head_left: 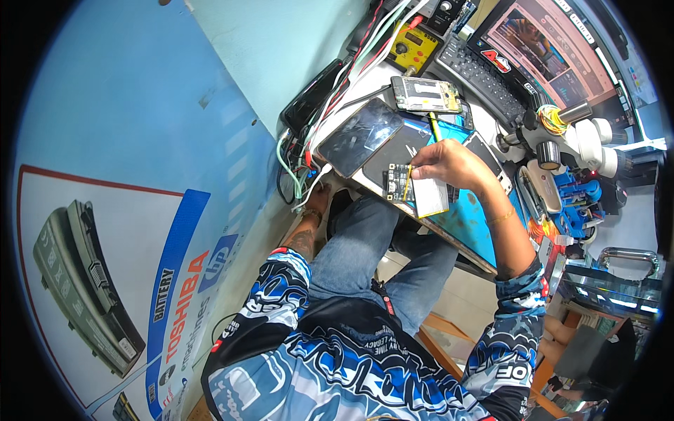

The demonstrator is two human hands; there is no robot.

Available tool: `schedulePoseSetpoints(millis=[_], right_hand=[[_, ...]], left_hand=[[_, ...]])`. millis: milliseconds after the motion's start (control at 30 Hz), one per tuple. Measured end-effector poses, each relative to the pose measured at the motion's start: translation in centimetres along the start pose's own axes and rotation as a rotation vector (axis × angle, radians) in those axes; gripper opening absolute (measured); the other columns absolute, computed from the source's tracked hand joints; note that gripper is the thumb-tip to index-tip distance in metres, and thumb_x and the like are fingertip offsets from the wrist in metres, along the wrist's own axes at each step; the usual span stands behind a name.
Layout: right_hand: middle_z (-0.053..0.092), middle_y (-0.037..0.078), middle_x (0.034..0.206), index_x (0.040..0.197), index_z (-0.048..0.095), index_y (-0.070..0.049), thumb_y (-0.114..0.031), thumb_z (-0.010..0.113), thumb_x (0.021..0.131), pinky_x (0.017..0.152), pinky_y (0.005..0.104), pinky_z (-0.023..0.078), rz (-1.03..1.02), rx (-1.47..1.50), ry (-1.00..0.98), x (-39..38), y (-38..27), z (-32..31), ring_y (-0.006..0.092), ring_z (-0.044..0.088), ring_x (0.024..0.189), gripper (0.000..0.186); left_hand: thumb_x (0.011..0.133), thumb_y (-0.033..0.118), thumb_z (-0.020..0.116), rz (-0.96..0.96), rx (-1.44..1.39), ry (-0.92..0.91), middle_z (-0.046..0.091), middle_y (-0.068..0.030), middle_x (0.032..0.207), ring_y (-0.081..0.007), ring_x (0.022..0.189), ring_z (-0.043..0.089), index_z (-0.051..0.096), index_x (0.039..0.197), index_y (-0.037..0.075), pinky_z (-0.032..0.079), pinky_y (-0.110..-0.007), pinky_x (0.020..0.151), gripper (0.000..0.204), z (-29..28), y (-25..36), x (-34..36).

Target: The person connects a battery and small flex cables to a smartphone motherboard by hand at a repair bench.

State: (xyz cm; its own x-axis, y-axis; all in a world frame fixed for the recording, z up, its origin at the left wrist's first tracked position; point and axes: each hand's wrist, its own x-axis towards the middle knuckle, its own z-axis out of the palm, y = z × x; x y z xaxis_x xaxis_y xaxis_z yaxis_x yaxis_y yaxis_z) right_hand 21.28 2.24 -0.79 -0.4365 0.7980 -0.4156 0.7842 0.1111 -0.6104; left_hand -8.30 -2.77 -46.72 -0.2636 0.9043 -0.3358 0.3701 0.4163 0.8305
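Observation:
My right hand [449, 161] pinches a flat silver battery [432, 196] with a yellow edge, beside a small dark circuit board [397, 184], over the desk's front edge. My left hand [317, 196] is low at the desk's left front, among hanging cables and a white cable end [324, 168]; its fingers are partly hidden. A dark smartphone [358, 137] lies on a black pad left of my right hand. An opened phone [428, 92] rests above it, and a phone frame [488, 160] lies to the right on the blue mat [474, 221].
A yellow control unit [411, 49], keyboard [477, 84], monitor [547, 52] and microscope [586, 144] crowd the back and right. Blue tool holders [576, 203] stand right. Cables and a black case [298, 98] run along the left wall. Another person's leg [558, 333] shows lower right.

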Motion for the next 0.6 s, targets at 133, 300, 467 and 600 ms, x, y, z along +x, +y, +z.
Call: schedulePoseSetpoints(millis=[133, 300, 467, 600], right_hand=[[0.079, 0.017, 0.092, 0.107, 0.082, -0.004, -0.022, 0.082, 0.091, 0.080, 0.0405, 0.059, -0.041, -0.057, 0.131, -1.1, -1.1, 1.3, 0.0330, 0.076, 0.086, 0.024], [0.072, 0.016, 0.102, 0.111, 0.078, -0.004, -0.021, 0.079, 0.092, 0.096, 0.0471, 0.052, -0.152, -0.222, 0.224, -1.0, -2.6, 2.4, 0.0371, 0.066, 0.105, 0.025], [0.067, 0.016, 0.101, 0.109, 0.077, -0.005, -0.019, 0.079, 0.090, 0.089, 0.0500, 0.052, -0.197, -0.314, 0.415, -2.1, -1.1, 4.4, 0.0383, 0.065, 0.099, 0.023], [0.065, 0.013, 0.102, 0.109, 0.078, -0.007, -0.018, 0.078, 0.091, 0.086, 0.0483, 0.048, -0.263, -0.367, 0.507, -1.8, -1.1, 5.6, 0.0351, 0.064, 0.098, 0.021]], left_hand=[[0.103, 0.038, 0.056, 0.113, 0.708, -0.555, 0.078, -0.0228, 0.113, -0.0414, 0.109, 0.073, 0.076, 0.123, 0.004, 0.056, -0.050, 0.097, 0.044, -3.0, -1.6, -2.5], [0.101, 0.040, 0.055, 0.056, 0.667, -0.677, 0.073, -0.0276, 0.125, -0.0490, 0.113, 0.069, 0.076, 0.124, 0.002, 0.055, -0.053, 0.098, 0.049, -6.0, -20.9, -9.7], [0.107, 0.039, 0.055, -0.480, 0.323, -0.636, 0.080, -0.0167, 0.112, -0.0271, 0.103, 0.077, 0.075, 0.116, 0.006, 0.057, -0.042, 0.077, 0.039, -14.1, -14.6, -16.6], [0.111, 0.041, 0.053, -0.675, -0.048, -0.503, 0.079, -0.0137, 0.105, -0.0226, 0.098, 0.077, 0.070, 0.124, 0.005, 0.056, -0.039, 0.074, 0.042, -16.7, -13.0, -17.9]])
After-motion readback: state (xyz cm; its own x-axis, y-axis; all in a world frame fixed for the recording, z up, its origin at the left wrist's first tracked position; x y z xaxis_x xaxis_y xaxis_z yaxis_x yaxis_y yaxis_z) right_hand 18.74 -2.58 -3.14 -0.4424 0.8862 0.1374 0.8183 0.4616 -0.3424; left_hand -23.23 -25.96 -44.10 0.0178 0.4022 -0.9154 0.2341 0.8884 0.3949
